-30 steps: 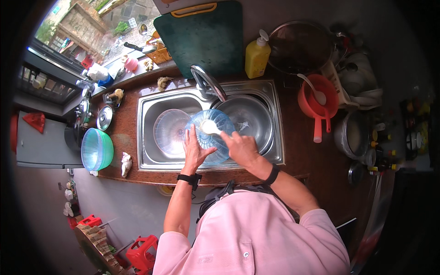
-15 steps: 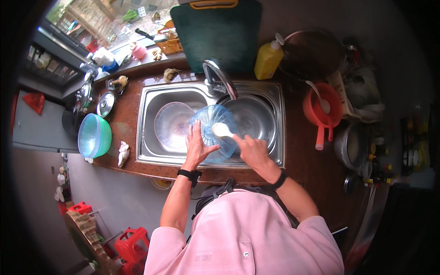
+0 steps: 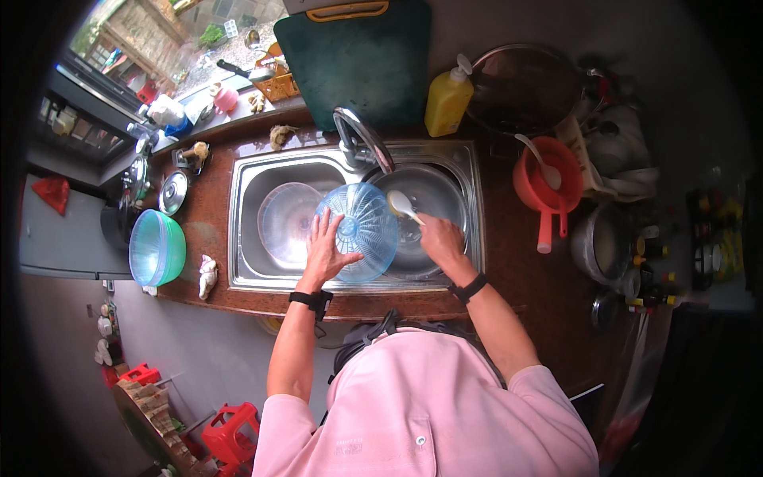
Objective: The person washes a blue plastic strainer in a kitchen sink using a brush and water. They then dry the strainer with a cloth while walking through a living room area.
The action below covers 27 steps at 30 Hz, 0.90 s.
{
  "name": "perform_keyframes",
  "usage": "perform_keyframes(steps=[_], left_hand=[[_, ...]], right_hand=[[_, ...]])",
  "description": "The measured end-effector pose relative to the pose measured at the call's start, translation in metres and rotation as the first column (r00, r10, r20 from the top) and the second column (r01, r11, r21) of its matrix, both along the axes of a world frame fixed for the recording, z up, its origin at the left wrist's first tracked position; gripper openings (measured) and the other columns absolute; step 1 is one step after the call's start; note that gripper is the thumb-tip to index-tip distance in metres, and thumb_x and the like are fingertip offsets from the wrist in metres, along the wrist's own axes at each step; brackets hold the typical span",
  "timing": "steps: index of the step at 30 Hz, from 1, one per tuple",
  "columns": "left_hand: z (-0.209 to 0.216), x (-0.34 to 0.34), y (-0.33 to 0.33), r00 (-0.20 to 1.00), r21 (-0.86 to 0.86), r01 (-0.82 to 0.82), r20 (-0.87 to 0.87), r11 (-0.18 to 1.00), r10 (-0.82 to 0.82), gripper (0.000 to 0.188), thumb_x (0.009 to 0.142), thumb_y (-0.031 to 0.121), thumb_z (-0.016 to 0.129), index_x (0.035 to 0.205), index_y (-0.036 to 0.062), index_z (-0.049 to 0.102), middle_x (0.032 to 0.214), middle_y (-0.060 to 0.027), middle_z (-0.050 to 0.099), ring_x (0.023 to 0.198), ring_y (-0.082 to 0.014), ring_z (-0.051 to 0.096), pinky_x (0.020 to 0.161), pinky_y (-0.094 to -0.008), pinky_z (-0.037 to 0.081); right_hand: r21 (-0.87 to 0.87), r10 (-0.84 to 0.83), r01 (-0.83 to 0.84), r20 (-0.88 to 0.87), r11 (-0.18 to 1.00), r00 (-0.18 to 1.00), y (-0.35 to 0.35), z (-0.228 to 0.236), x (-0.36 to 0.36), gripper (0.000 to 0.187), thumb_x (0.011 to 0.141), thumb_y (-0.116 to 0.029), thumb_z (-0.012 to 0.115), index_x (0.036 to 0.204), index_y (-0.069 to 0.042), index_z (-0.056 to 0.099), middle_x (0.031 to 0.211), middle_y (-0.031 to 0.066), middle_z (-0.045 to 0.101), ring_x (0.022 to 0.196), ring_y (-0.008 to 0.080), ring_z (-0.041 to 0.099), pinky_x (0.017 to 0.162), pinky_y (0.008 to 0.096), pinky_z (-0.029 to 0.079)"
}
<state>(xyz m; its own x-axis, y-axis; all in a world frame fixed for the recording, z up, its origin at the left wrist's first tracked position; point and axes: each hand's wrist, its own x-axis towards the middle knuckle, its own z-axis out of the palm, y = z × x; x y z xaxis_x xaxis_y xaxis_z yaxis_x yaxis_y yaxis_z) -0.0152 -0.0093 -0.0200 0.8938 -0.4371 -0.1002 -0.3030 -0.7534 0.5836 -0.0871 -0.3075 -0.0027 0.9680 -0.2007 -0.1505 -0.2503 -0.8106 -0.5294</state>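
Observation:
A blue see-through plastic colander (image 3: 372, 238) with slits is tilted over the middle of the double sink. My left hand (image 3: 323, 256) grips its left side, the fingers spread along the plastic and the thumb apart. In my right hand (image 3: 442, 243) is a white-handled scrubbing brush (image 3: 406, 207), its head at the colander's upper right edge. Behind the colander, a round metal basin (image 3: 445, 208) sits in the right bowl of the sink. A clear plastic bowl (image 3: 280, 222) lies in the left bowl, partly hidden by the colander and my left hand.
A curved faucet (image 3: 367, 135) rises behind the sink (image 3: 238, 262). Left stand nested green bowls (image 3: 157, 248), a crumpled white cloth (image 3: 207, 277) and a metal lid (image 3: 172, 192). A yellow pump bottle (image 3: 447, 103) and green board (image 3: 358, 67) are behind; a red dipper (image 3: 548, 199) lies right.
My right hand has carried the brush from the colander's middle to its upper right edge. My left hand keeps its hold on the colander. The whole view has shifted slightly.

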Motion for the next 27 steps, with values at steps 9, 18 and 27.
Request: perform_keyframes(steps=[9,18,27], left_hand=[[-0.015,0.0,0.005,0.993,-0.097,-0.031,0.113,0.995,0.042,0.068,0.083,0.035,0.086,0.141,0.0134,0.058,0.166,-0.0205,0.036,0.153,-0.0491,0.028,0.12,-0.0612,0.029],[-0.013,0.005,0.003,0.986,-0.054,-0.031,0.161,0.998,0.039,0.06,0.085,0.03,0.083,0.137,0.0124,0.06,0.166,-0.0202,0.037,0.152,-0.051,0.029,0.119,-0.0595,0.032],[0.004,0.011,0.012,0.995,0.038,0.061,0.075,0.997,-0.063,0.06,0.082,0.017,0.07,0.141,0.0179,0.058,0.169,-0.0118,0.033,0.156,-0.048,0.022,0.117,-0.0737,0.02]], right_hand=[[0.25,0.042,-0.108,0.256,0.962,0.966,0.03,0.012,-0.035,0.037,0.095,-0.014,0.066,0.132,-0.015,0.071,0.092,0.0185,0.074,0.082,0.0361,0.073,0.073,0.0466,0.058],[0.268,-0.082,0.018,0.228,0.963,0.97,0.032,-0.026,-0.04,0.035,0.095,-0.015,0.065,0.13,-0.015,0.07,0.091,0.0195,0.074,0.086,0.0418,0.072,0.074,0.0502,0.058],[0.024,-0.197,0.205,-0.201,0.978,0.96,-0.008,-0.093,-0.038,0.028,0.096,-0.01,0.054,0.119,-0.003,0.069,0.108,0.0272,0.074,0.101,0.0448,0.072,0.083,0.0554,0.058]])
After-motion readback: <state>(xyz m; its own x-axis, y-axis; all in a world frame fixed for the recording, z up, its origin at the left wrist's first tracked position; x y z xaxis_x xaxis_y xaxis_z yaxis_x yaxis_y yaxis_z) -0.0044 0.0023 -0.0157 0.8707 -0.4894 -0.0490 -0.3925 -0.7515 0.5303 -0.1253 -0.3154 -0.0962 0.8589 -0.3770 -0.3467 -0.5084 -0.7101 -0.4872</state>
